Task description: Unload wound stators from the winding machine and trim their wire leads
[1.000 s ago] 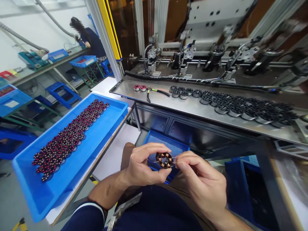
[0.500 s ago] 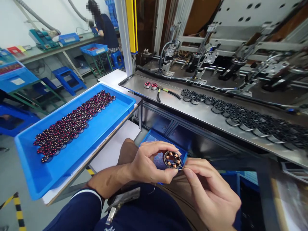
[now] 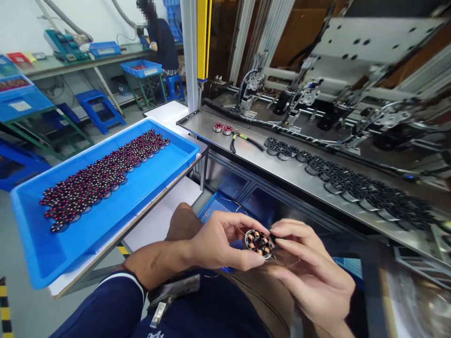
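Between thumb and fingers, my left hand (image 3: 220, 244) grips a wound motor stator (image 3: 260, 244), a black-and-silver ring with copper coils facing up. Thin loose wire ends stick out from its rim. At the ring's right edge, the fingertips of my right hand (image 3: 315, 270) press against it, while the right thumb sits lower, near the wires. Both hands are above my lap.
On the left, a blue tray (image 3: 148, 188) holds many wound stators (image 3: 102, 173). The metal ledge (image 3: 243, 157) bears two red stators (image 3: 223, 128), green-handled pliers (image 3: 244, 141) and rows of black stators (image 3: 338, 173). Machinery (image 3: 299, 94) stands behind. A person (image 3: 164, 47) works farther back.
My right fingers have gone from pinching a wire end to touching the stator's right edge, with the thumb apart below. The stator has shifted slightly right and down.
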`<state>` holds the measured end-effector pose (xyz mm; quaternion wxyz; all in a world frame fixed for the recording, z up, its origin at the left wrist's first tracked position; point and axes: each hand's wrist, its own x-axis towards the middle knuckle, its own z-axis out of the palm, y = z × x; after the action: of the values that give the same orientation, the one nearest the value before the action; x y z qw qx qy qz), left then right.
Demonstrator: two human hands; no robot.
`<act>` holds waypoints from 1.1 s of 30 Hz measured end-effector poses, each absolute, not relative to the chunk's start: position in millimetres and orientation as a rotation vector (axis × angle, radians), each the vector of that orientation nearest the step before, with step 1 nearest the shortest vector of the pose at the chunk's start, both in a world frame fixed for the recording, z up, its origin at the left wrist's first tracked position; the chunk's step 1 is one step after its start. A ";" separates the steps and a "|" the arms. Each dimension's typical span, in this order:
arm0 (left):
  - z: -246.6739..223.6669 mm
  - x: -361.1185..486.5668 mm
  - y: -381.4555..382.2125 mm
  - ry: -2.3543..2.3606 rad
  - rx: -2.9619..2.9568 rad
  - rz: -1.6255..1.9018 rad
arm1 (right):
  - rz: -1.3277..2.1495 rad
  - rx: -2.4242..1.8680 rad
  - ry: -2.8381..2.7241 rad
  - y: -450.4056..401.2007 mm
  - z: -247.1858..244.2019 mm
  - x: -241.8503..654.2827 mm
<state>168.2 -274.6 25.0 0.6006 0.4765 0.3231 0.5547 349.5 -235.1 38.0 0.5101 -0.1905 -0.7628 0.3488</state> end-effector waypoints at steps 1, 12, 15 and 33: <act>25.3 168.6 -274.9 0.716 1.039 1.235 | 0.865 -0.406 -1.884 -230.1 42.2 350.2; 24.7 173.9 -274.6 0.613 0.730 1.088 | 0.506 -0.385 -2.026 -238.2 49.7 354.9; 25.5 179.2 -276.1 0.598 0.849 1.200 | 0.206 -0.448 -1.977 -250.7 40.5 357.2; 12.9 200.2 -275.9 0.608 1.368 1.942 | 0.281 -0.693 -1.728 -271.1 24.5 333.0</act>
<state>200.2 -275.9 12.9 0.3380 0.5249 0.2333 0.7455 333.0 -271.1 24.5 0.5886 -0.2976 -0.7419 0.1205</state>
